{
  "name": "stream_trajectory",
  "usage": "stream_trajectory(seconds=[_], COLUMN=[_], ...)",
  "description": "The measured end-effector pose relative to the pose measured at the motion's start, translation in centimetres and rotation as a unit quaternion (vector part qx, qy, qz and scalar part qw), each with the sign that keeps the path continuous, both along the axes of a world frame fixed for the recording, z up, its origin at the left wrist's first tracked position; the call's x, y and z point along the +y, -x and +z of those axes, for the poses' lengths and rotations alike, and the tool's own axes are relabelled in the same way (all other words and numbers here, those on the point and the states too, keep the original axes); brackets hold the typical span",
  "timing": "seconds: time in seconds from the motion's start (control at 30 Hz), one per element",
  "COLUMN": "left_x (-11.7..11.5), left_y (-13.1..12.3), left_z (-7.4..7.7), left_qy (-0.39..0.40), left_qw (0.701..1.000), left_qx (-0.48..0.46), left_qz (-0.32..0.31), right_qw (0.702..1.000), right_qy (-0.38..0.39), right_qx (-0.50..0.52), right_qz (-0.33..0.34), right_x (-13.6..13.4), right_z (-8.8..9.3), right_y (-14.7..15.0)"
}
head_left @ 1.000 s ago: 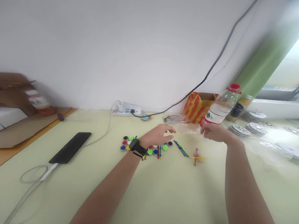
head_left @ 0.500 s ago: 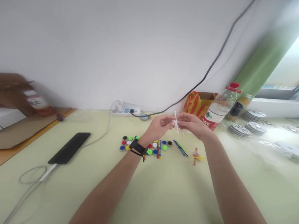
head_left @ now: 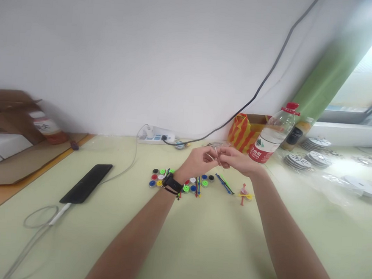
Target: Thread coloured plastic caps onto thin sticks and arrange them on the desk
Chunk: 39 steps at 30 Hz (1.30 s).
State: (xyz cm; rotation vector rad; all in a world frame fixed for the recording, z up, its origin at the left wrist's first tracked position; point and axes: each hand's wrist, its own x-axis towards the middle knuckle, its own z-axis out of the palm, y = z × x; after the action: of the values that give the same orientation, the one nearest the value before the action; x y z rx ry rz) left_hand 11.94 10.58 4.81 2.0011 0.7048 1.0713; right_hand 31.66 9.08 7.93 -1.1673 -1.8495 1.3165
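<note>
My left hand [head_left: 199, 161] and my right hand [head_left: 235, 160] meet above the table, fingertips pinched together around a thin white plastic piece [head_left: 216, 152]. Most of that piece is hidden by the fingers. Below and behind my left wrist lie small round discs [head_left: 152, 183] in blue, red, green, yellow, white and black, with coloured sticks [head_left: 198, 187] among them. Blue and green sticks [head_left: 224, 184] rest to the right of the discs. Nearer my right forearm is a red and yellow cross-shaped piece [head_left: 243, 194].
A black phone [head_left: 86, 183] with a cable lies left. At the wall are a power strip [head_left: 156, 137], a striped bag [head_left: 241, 132] and a large water bottle [head_left: 273, 133]. Stacked white discs [head_left: 298, 162] stand right; a cardboard box [head_left: 8, 106] is far left.
Both hands have dropped slightly and their fingers have drawn closer together. The white piece, seen standing out between them before, is now mostly covered.
</note>
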Motion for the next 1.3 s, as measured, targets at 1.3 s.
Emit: stream_trajectory(seconds=[1.3], left_x=[0.0], left_y=[0.7], left_z=[-2.5], left_qy=[-0.075], left_qw=[0.941], left_qx=[0.327], left_qz=[-0.052], right_qw=[0.92], right_qy=[0.114], right_qx=[-0.372], right_qz=[0.042], right_x=[-0.1], right_z=[-1.3], right_y=[-8.0])
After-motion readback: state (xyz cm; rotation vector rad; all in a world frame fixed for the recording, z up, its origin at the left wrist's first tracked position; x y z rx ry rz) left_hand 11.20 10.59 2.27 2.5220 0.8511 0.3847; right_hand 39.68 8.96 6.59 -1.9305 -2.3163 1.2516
